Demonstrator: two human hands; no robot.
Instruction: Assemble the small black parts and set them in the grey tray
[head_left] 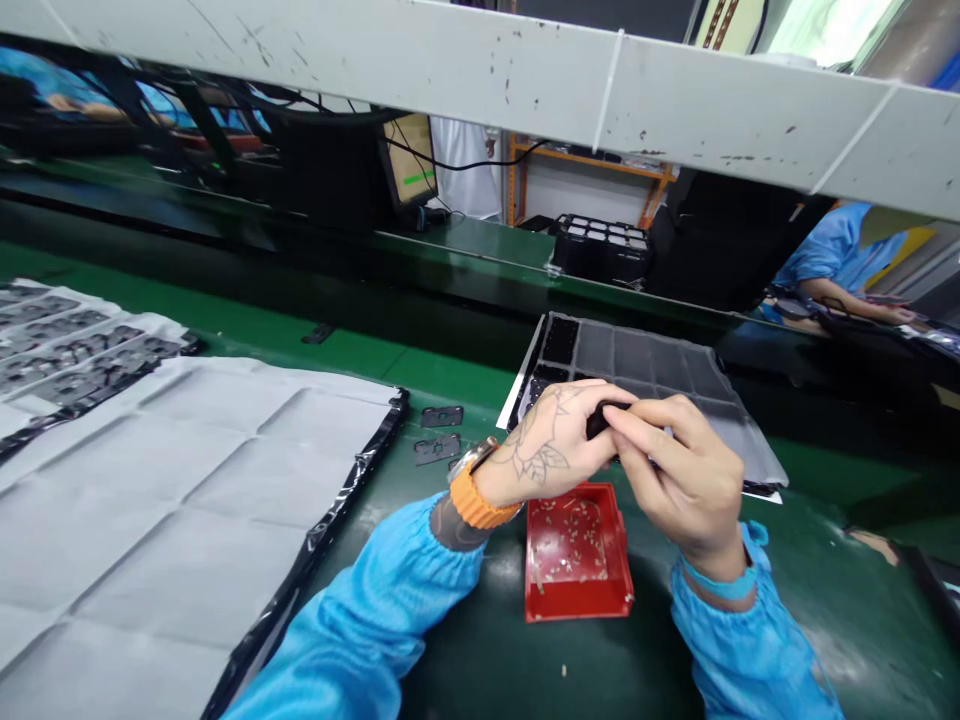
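Observation:
My left hand (551, 440), with an orange-strapped watch (480, 495) on its wrist, is closed around a small black part (598, 420). Most of that part is hidden by the fingers. From the other side my right hand (679, 475) pinches at the same spot, thumb and forefinger together against the part's edge; whether something tiny sits in that pinch cannot be seen. Below both hands a red bin (577, 600) holds many tiny pale pieces. Thin black plates (437, 450) lie on the green table left of my left wrist.
A large tray with a white sheet (187, 470) covers the left side. Behind my hands lies a compartmented black tray (645, 360) under a translucent sheet. A grey beam (480, 75) crosses above. Across the bench are a monitor (411, 160) and a person in blue (840, 250).

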